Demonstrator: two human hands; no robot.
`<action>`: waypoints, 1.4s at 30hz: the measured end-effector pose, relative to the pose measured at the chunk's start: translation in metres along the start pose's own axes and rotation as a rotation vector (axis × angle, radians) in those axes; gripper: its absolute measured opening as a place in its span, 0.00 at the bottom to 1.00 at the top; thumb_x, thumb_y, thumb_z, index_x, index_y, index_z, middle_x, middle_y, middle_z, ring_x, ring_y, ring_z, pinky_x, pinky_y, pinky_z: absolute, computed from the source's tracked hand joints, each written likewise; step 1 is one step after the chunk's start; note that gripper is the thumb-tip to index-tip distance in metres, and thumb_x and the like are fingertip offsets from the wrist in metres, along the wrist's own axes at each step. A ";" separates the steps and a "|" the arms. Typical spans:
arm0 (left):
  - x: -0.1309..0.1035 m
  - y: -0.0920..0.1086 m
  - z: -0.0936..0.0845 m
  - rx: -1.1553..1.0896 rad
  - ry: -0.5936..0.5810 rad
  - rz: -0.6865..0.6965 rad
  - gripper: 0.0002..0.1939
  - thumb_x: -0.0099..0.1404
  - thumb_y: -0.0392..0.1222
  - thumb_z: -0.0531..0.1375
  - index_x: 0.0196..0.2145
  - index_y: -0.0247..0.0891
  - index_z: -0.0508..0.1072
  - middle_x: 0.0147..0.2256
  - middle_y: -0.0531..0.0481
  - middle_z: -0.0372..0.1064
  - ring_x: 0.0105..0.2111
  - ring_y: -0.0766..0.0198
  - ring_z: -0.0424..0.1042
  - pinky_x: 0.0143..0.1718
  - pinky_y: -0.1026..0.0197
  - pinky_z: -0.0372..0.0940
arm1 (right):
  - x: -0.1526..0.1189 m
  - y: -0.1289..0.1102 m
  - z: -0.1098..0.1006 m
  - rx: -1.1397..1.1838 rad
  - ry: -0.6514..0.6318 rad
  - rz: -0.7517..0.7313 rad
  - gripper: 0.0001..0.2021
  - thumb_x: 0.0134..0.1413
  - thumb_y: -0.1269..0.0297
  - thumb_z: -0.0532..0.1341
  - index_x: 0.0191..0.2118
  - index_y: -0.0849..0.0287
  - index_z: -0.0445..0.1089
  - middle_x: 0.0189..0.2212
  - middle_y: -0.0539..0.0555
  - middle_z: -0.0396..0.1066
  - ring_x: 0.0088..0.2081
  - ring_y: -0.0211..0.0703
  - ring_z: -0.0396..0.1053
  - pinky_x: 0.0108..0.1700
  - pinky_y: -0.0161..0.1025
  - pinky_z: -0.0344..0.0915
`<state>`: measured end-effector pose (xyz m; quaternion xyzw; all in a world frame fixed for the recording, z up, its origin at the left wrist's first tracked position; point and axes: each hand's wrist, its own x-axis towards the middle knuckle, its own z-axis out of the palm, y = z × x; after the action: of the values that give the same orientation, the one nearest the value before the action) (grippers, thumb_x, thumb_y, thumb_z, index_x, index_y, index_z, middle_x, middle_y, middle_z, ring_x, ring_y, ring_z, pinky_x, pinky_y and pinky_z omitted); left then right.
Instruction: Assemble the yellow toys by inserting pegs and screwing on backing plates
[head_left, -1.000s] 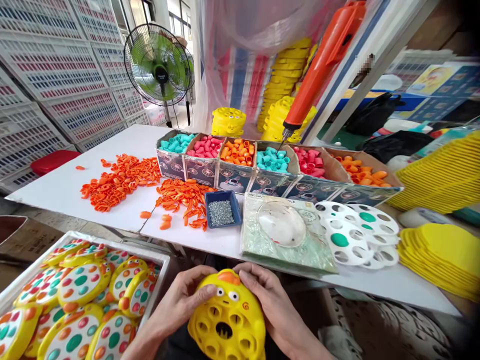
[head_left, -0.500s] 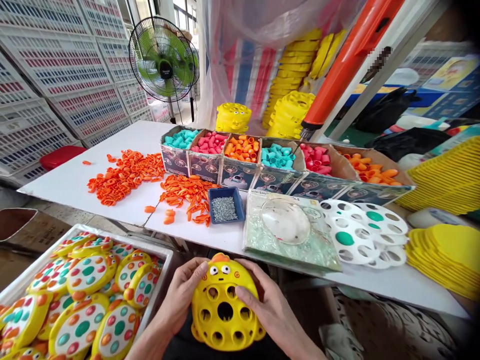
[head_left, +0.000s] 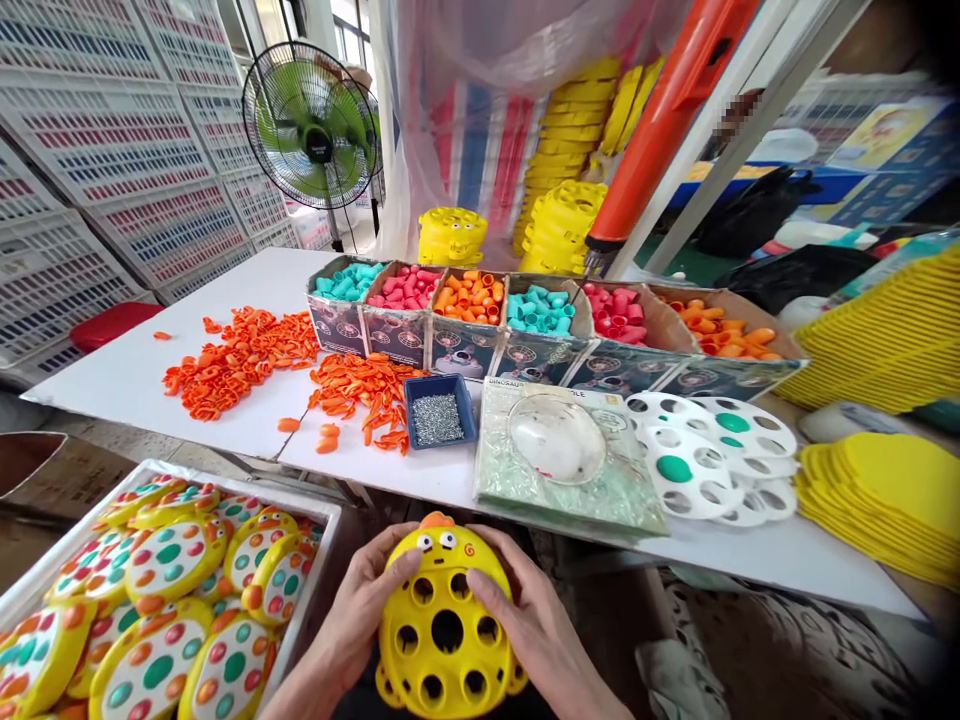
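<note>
A yellow chick-faced shell (head_left: pixel 442 665) with round holes is held upright in front of me, its eyes and orange crest at the top. My left hand (head_left: pixel 367 590) grips its upper left side, thumb across the front beside the eyes. On the opposite side my right hand (head_left: pixel 525 600) holds the edge, thumb near the upper right holes. Beyond the shell, a blue tray (head_left: pixel 471 412) of small metal screws sits on the white table (head_left: pixel 135 385). Beside it lies a wrapped green package (head_left: pixel 491 470) with a clear round dish (head_left: pixel 559 440) on top.
Boxes (head_left: pixel 469 345) of teal, pink and orange pegs line the table. Orange pieces (head_left: pixel 240 360) lie at left; white perforated discs (head_left: pixel 686 455) and yellow discs (head_left: pixel 885 490) at right. A crate (head_left: pixel 330 515) of finished chicks stands lower left. An orange tool (head_left: pixel 652 130) hangs above.
The view has shifted slightly, moving the table items a little left in the picture. The shell stays in both hands, and my left thumb now lies higher across its face, beside the eye.
</note>
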<state>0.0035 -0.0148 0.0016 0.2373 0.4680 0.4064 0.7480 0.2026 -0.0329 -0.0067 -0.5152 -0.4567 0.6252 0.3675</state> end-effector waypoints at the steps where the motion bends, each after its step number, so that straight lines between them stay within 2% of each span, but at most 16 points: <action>1: 0.000 -0.001 0.001 0.004 -0.001 -0.003 0.23 0.59 0.48 0.72 0.49 0.38 0.77 0.34 0.47 0.80 0.32 0.61 0.77 0.35 0.64 0.70 | 0.000 0.001 0.000 0.003 0.005 -0.004 0.26 0.61 0.44 0.61 0.59 0.51 0.66 0.57 0.57 0.71 0.58 0.58 0.68 0.57 0.48 0.69; 4: 0.000 -0.003 0.004 0.012 0.003 -0.007 0.23 0.58 0.46 0.73 0.49 0.39 0.76 0.33 0.49 0.79 0.30 0.62 0.76 0.33 0.65 0.69 | 0.000 0.004 -0.001 0.007 0.026 -0.010 0.26 0.61 0.44 0.61 0.59 0.51 0.66 0.57 0.57 0.71 0.58 0.58 0.68 0.57 0.47 0.69; 7: -0.001 -0.003 0.006 0.000 -0.007 0.006 0.23 0.57 0.47 0.73 0.48 0.38 0.76 0.37 0.46 0.80 0.33 0.59 0.78 0.35 0.63 0.71 | 0.000 0.007 -0.001 0.022 0.044 0.000 0.26 0.60 0.43 0.61 0.60 0.51 0.67 0.58 0.57 0.70 0.60 0.58 0.67 0.56 0.46 0.70; 11: -0.004 0.002 0.007 -0.014 -0.009 0.017 0.24 0.57 0.45 0.74 0.50 0.38 0.76 0.39 0.44 0.81 0.34 0.58 0.79 0.35 0.63 0.71 | 0.001 0.009 0.001 0.041 0.054 -0.018 0.27 0.60 0.43 0.61 0.60 0.50 0.67 0.59 0.57 0.70 0.60 0.58 0.67 0.56 0.46 0.71; 15: -0.010 0.007 0.005 -0.126 -0.049 -0.010 0.31 0.53 0.44 0.76 0.54 0.40 0.75 0.43 0.42 0.81 0.39 0.50 0.81 0.39 0.57 0.74 | 0.005 0.002 0.007 0.037 0.049 -0.047 0.27 0.61 0.44 0.61 0.62 0.49 0.66 0.61 0.56 0.68 0.61 0.57 0.66 0.60 0.47 0.68; 19: -0.017 0.011 -0.007 -0.145 -0.031 0.009 0.32 0.56 0.43 0.74 0.57 0.43 0.72 0.48 0.41 0.80 0.46 0.45 0.80 0.43 0.53 0.74 | 0.013 -0.014 0.013 -0.048 -0.003 -0.127 0.26 0.63 0.47 0.61 0.62 0.51 0.66 0.59 0.58 0.71 0.59 0.58 0.69 0.58 0.46 0.70; 22: -0.022 0.018 -0.025 -0.149 0.091 0.032 0.35 0.55 0.44 0.74 0.59 0.45 0.71 0.50 0.43 0.80 0.49 0.44 0.78 0.45 0.53 0.74 | 0.026 -0.032 0.015 -0.276 0.022 -0.316 0.22 0.63 0.51 0.61 0.59 0.51 0.69 0.56 0.58 0.73 0.55 0.54 0.73 0.55 0.44 0.72; 25: -0.026 0.028 -0.041 -0.171 0.222 0.083 0.38 0.52 0.46 0.75 0.60 0.43 0.71 0.48 0.43 0.81 0.50 0.43 0.78 0.46 0.53 0.74 | 0.054 -0.058 0.021 -0.549 0.056 -0.597 0.15 0.65 0.57 0.60 0.54 0.54 0.73 0.51 0.59 0.76 0.50 0.51 0.74 0.54 0.45 0.72; 28: -0.028 0.038 -0.052 -0.193 0.273 0.119 0.39 0.52 0.44 0.76 0.60 0.42 0.69 0.46 0.42 0.82 0.48 0.43 0.80 0.43 0.54 0.75 | 0.096 -0.084 0.039 -0.791 -0.043 -0.767 0.12 0.67 0.65 0.58 0.50 0.55 0.76 0.47 0.57 0.79 0.49 0.50 0.75 0.55 0.48 0.70; 32: -0.030 0.045 -0.063 -0.179 0.309 0.167 0.39 0.52 0.44 0.75 0.60 0.42 0.68 0.43 0.43 0.83 0.43 0.45 0.82 0.39 0.56 0.75 | 0.156 -0.098 0.076 -1.040 -0.155 -0.730 0.13 0.65 0.69 0.60 0.51 0.54 0.77 0.49 0.54 0.79 0.51 0.49 0.74 0.57 0.46 0.66; 35: -0.032 0.045 -0.074 -0.192 0.346 0.164 0.39 0.53 0.44 0.75 0.61 0.42 0.68 0.42 0.43 0.83 0.42 0.45 0.82 0.38 0.55 0.76 | 0.190 -0.097 0.097 -1.171 -0.166 -0.681 0.14 0.64 0.68 0.61 0.53 0.54 0.76 0.50 0.55 0.78 0.53 0.49 0.73 0.57 0.44 0.65; 42: -0.033 0.052 -0.090 -0.189 0.340 0.166 0.35 0.52 0.48 0.75 0.56 0.41 0.73 0.41 0.43 0.83 0.38 0.45 0.82 0.36 0.54 0.76 | 0.237 -0.101 0.122 -1.282 -0.142 -0.695 0.11 0.63 0.69 0.60 0.47 0.56 0.78 0.48 0.57 0.79 0.51 0.51 0.69 0.55 0.44 0.61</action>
<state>-0.1049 -0.0153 0.0159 0.1319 0.5259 0.5430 0.6412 0.0348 0.1952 0.0227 -0.4126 -0.8927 0.1147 0.1404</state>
